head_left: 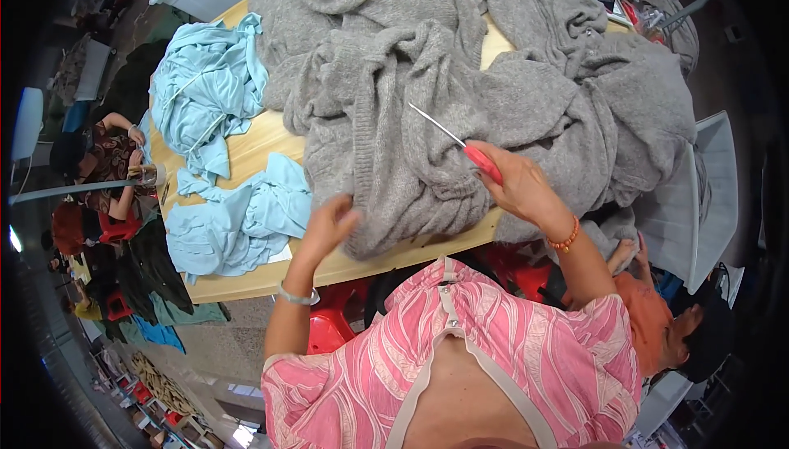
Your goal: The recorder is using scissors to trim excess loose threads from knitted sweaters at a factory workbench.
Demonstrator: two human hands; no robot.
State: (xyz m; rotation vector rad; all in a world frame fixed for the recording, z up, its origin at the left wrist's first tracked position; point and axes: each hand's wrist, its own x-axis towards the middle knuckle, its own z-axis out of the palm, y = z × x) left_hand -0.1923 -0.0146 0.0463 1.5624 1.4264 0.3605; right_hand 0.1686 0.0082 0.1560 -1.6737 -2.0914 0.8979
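Observation:
My right hand (522, 190) is closed round the red handle of a tool (483, 161) with a long, thin metal shaft. Its tip lies over a grey knitted sweater (394, 136), pointing away and to the left. The sweater is rumpled, with a ribbed band running toward the table's near edge. Beside that band, at the sweater's lower left edge, is my left hand (329, 227). Its fingers are curled and blurred, so whether they pinch the knit cannot be made out.
More grey knitwear (641, 112) covers the wooden table (394, 256) to the back and right. Two light blue garment heaps (205, 79) lie at left. Pale bins (707, 194) stand at the right and far left. A person in orange (645, 317) is close on my right; others sit leftward.

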